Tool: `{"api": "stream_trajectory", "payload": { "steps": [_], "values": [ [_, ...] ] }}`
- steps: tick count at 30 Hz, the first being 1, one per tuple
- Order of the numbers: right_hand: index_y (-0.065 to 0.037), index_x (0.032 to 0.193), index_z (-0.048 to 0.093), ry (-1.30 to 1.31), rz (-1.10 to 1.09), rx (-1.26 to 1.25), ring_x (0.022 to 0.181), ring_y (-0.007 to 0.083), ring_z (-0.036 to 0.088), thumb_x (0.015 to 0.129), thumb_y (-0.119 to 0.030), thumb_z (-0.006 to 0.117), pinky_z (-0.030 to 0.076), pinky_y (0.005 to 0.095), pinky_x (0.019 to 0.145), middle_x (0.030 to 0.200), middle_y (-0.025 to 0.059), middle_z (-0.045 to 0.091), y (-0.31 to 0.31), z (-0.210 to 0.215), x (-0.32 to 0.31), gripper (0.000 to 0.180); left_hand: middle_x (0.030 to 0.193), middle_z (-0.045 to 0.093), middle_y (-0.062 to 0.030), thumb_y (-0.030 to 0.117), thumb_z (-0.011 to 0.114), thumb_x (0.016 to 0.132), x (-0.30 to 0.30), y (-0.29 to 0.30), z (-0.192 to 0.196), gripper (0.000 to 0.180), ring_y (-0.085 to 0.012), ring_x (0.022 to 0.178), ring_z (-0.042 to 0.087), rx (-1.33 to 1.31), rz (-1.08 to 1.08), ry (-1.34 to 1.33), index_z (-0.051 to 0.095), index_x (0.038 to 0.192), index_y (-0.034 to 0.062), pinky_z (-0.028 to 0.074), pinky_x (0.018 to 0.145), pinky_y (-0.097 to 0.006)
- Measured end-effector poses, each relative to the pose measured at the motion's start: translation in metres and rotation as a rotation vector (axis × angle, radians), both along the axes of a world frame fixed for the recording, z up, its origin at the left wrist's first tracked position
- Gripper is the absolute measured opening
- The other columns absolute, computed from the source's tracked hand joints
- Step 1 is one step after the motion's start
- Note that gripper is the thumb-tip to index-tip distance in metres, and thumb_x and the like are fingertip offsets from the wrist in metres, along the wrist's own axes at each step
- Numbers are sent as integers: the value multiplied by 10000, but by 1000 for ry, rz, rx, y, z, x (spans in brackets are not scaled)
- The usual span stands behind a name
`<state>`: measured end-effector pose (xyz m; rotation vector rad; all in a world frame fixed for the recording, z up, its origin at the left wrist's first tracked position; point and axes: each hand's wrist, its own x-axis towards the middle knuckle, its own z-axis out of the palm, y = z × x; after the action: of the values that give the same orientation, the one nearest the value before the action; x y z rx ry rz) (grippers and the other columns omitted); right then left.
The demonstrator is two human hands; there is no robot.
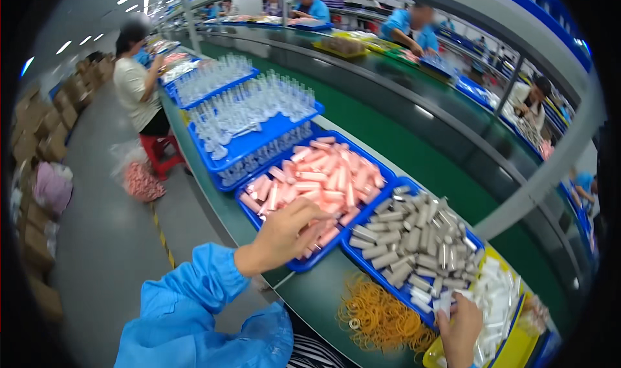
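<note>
My left hand (284,235), in a blue sleeve, reaches into a blue tray (304,262) full of pink tubes (323,177); its fingers are curled around some of them at the tray's near edge. My right hand (460,329) sits low at the right, pinching a small white piece at the corner of a yellow tray (508,348) of white parts. Between the hands stands another blue tray (375,272) heaped with silver-grey tubes (414,238). A pile of orange rubber bands (381,319) lies on the green bench just left of my right hand.
Further blue trays (259,141) of clear plastic pieces run along the bench to the far left. A person in a beige top (136,86) sits on a red stool there. A green conveyor (401,141) and a metal post (543,180) lie beyond; other workers in blue stand across.
</note>
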<state>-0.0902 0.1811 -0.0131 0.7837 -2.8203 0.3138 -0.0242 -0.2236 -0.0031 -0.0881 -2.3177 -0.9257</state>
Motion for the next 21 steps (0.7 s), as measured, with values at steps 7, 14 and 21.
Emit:
{"api": "stream_trajectory", "payload": {
  "steps": [7,14,21],
  "values": [
    [15,1197,571,-195,-95,-388,796,194,570,885,-189,713,471,317,720,985,116,637,-7,11,-10,399,862,590,-97,95,649,845,-16,-153,21,85,-320,810,635,-615,521,-29,653,927,72,518,661,-411],
    [1,1313,515,-394,-261,-675,1007,206,575,967,-135,591,465,302,865,1222,145,586,-19,25,-5,379,807,683,-154,351,687,829,-77,-220,25,323,-350,765,677,-668,818,-570,679,865,30,540,671,-443],
    [1,1315,531,-449,-277,-824,1067,210,576,979,-92,549,488,301,857,1267,144,585,-7,22,2,348,836,692,-201,299,678,827,-55,-207,22,289,-332,782,689,-532,768,-332,696,906,22,546,675,-425]
  ]
}}
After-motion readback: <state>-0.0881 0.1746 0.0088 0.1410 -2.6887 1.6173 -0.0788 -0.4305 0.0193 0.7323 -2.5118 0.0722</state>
